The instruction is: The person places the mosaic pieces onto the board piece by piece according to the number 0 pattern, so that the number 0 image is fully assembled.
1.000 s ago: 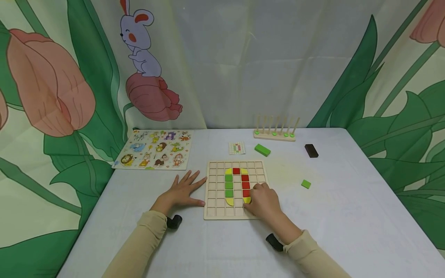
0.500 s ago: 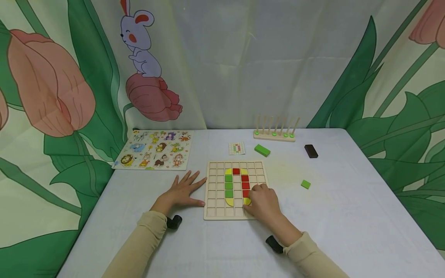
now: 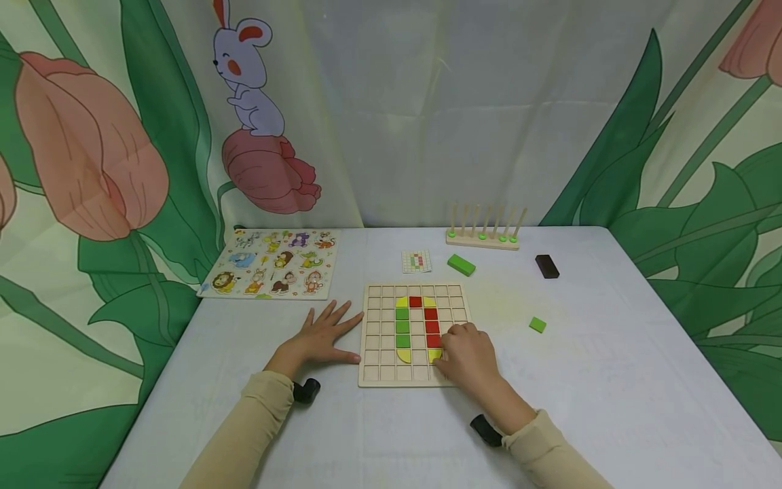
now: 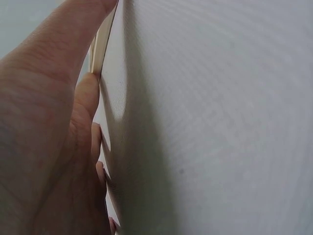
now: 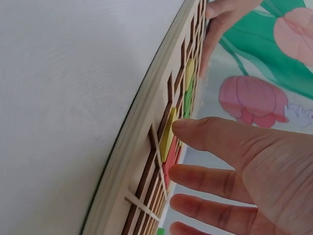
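A wooden grid board [image 3: 374, 367] lies on the table, with an arch of coloured tiles set in its cells. My left hand [image 3: 318, 339] rests flat with fingers spread at the board's left edge, thumb and index fingertip against it. My right hand [image 3: 469, 354] is over the board's right part. In the right wrist view, its thumb touches or nearly touches a yellow rounded tile [image 5: 168, 134], and its fairly straight fingers reach beside a red tile [image 5: 169, 159]. Green tiles [image 3: 402, 327] form the arch's left side; red tiles [image 3: 431, 314] form the right.
Behind the board lie a small pattern card [image 3: 416, 261] and a green block [image 3: 461, 265]. A peg stand [image 3: 482, 241] is at the back. An animal puzzle board [image 3: 269, 265] lies at left; a dark block [image 3: 546, 266] and a green tile [image 3: 537, 324] at right.
My right hand has shifted slightly to the right, showing more of the yellow tile by its thumb. The left hand and the board stay put.
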Available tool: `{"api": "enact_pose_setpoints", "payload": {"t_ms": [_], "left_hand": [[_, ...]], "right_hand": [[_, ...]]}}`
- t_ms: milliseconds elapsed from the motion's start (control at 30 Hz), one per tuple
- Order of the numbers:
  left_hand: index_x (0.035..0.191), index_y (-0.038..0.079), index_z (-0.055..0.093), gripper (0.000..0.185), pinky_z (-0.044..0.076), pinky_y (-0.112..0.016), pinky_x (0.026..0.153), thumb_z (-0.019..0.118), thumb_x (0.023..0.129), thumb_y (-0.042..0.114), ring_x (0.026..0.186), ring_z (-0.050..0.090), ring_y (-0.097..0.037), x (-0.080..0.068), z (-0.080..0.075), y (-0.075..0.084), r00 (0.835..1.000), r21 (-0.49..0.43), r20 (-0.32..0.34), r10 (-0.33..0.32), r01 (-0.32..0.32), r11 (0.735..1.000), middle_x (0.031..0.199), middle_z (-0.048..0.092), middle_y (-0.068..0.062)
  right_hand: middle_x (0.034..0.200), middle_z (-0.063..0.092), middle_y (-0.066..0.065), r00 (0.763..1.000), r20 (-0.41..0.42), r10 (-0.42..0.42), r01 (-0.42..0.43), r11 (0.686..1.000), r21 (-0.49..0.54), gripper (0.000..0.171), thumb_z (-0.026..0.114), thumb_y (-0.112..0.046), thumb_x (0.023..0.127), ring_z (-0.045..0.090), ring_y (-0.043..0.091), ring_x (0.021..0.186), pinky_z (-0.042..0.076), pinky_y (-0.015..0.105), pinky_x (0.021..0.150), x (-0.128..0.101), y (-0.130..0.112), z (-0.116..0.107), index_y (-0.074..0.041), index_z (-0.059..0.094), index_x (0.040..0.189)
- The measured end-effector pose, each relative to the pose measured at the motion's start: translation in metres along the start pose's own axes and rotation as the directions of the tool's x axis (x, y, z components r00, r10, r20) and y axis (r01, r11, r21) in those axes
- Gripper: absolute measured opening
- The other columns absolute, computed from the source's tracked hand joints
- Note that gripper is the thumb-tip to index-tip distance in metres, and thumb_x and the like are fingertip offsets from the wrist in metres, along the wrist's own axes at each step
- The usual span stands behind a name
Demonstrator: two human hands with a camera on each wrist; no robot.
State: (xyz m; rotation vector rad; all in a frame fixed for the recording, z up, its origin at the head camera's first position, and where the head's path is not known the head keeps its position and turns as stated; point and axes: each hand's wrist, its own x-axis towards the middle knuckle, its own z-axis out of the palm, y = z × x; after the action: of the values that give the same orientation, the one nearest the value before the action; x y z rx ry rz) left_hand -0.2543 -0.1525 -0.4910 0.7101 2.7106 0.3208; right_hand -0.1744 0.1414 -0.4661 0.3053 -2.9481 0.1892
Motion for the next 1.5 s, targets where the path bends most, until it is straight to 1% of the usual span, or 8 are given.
{"api": "enact_pose_setpoints", "payload": {"t_ms": [233, 500, 633, 767, 900, 1100, 1300, 1500], "left_hand": [[0.150, 0.033, 0.023, 0.093, 0.000, -0.068, 0.112, 0.061, 0.074, 0.070, 0.148, -0.001, -0.036, 0.001, 0.000, -0.001, 1.000, 0.008, -0.004, 0.017, -0.017, 1.000, 0.161, 0.008, -0.005], [0.150, 0.033, 0.024, 0.093, 0.001, -0.068, 0.112, 0.061, 0.073, 0.070, 0.148, 0.001, -0.037, 0.001, 0.000, -0.001, 1.000, 0.010, -0.011, 0.023, -0.023, 1.000, 0.161, 0.009, -0.005], [0.150, 0.032, 0.024, 0.093, 0.001, -0.069, 0.112, 0.061, 0.073, 0.070, 0.148, 0.001, -0.037, 0.001, 0.000, 0.000, 1.000, 0.007, -0.014, 0.022, -0.022, 1.000, 0.161, 0.009, -0.005], [0.150, 0.033, 0.023, 0.094, 0.000, -0.068, 0.112, 0.061, 0.073, 0.071, 0.148, 0.000, -0.036, 0.001, 0.001, -0.002, 1.000, 0.005, -0.007, 0.017, -0.017, 1.000, 0.161, 0.008, -0.005], [0.150, 0.033, 0.022, 0.095, 0.000, -0.068, 0.112, 0.060, 0.073, 0.072, 0.148, -0.001, -0.036, 0.001, 0.001, -0.003, 1.000, 0.005, -0.003, 0.014, -0.014, 1.000, 0.161, 0.007, -0.005], [0.150, 0.033, 0.022, 0.094, -0.001, -0.067, 0.113, 0.061, 0.073, 0.071, 0.148, -0.001, -0.035, 0.000, 0.000, -0.002, 1.000, 0.000, 0.002, 0.005, -0.005, 1.000, 0.161, 0.007, -0.004], [0.150, 0.032, 0.024, 0.093, 0.000, -0.067, 0.113, 0.062, 0.074, 0.069, 0.148, 0.000, -0.036, -0.001, -0.002, 0.002, 1.000, 0.003, 0.000, 0.004, -0.004, 1.000, 0.161, 0.009, -0.005], [0.149, 0.031, 0.025, 0.092, 0.001, -0.068, 0.112, 0.062, 0.074, 0.068, 0.148, 0.001, -0.037, -0.003, -0.003, 0.004, 1.000, 0.002, 0.001, 0.009, -0.009, 1.000, 0.161, 0.009, -0.006]], "right_hand": [[0.088, 0.067, 0.005, 0.999, -0.033, -0.008, 0.009, 1.000, 0.008, 0.021, 0.083, -0.028, 0.065, 0.058, 0.026, 0.088, 0.049, 0.042, 0.068, 0.000, 0.004, 0.003, -0.013, 0.069, 0.072], [0.090, 0.068, 0.005, 1.000, -0.018, 0.009, -0.008, 0.999, 0.045, 0.019, 0.079, -0.026, 0.067, 0.058, 0.027, 0.089, 0.049, 0.043, 0.070, 0.001, 0.009, -0.002, -0.012, 0.072, 0.078], [0.095, 0.070, 0.010, 0.998, -0.020, 0.052, -0.050, 0.996, 0.076, 0.022, 0.078, -0.025, 0.071, 0.060, 0.031, 0.093, 0.050, 0.046, 0.071, 0.004, 0.025, -0.014, -0.009, 0.074, 0.085], [0.101, 0.070, 0.018, 0.991, -0.029, 0.129, -0.126, 0.988, 0.087, 0.029, 0.078, -0.026, 0.073, 0.061, 0.038, 0.095, 0.051, 0.051, 0.070, 0.009, 0.053, -0.033, -0.004, 0.074, 0.092], [0.111, 0.066, 0.024, 0.974, 0.017, 0.225, -0.225, 0.966, 0.124, 0.036, 0.075, -0.026, 0.077, 0.060, 0.043, 0.100, 0.053, 0.049, 0.063, 0.010, 0.084, -0.053, -0.002, 0.071, 0.104], [0.124, 0.057, 0.029, 0.931, 0.150, 0.334, -0.359, 0.914, 0.191, 0.043, 0.067, -0.028, 0.085, 0.056, 0.046, 0.108, 0.051, 0.042, 0.058, 0.008, 0.129, -0.070, -0.003, 0.063, 0.119], [0.124, 0.056, 0.029, 0.892, 0.268, 0.364, -0.431, 0.864, 0.261, 0.045, 0.065, -0.027, 0.087, 0.053, 0.045, 0.110, 0.047, 0.047, 0.070, 0.005, 0.159, -0.063, -0.002, 0.059, 0.125], [0.129, 0.052, 0.029, 0.863, 0.341, 0.374, -0.471, 0.839, 0.272, 0.050, 0.066, -0.028, 0.085, 0.051, 0.047, 0.112, 0.046, 0.051, 0.077, 0.005, 0.178, -0.046, -0.001, 0.057, 0.126]]}}
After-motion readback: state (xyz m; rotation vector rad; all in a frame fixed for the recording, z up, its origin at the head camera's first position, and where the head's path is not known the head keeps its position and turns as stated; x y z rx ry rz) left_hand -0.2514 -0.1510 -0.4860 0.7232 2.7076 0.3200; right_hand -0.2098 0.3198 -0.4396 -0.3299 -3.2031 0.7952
